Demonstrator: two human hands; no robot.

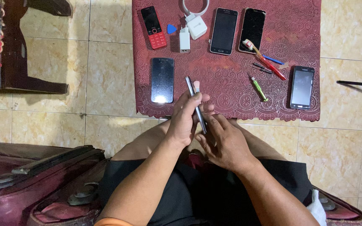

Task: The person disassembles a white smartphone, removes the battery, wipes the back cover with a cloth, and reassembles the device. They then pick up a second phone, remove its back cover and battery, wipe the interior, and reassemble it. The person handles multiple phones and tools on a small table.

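Item: phone (197,106), held edge-on over the mat (227,90) edge, long axis running away from the body. Left hand (186,119) is closing around its side; right hand (223,142) is pinching the near end from below, so both are gripping it. On mat: five phones, two chargers, one screwdriver (258,89), one toothbrush (265,58).

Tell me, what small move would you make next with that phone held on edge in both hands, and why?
Probably reach for the blue pick on the red mat. Both the left hand and right hand grip the thin phone edge-up, fingertips along its side seam, with no tool in either hand.
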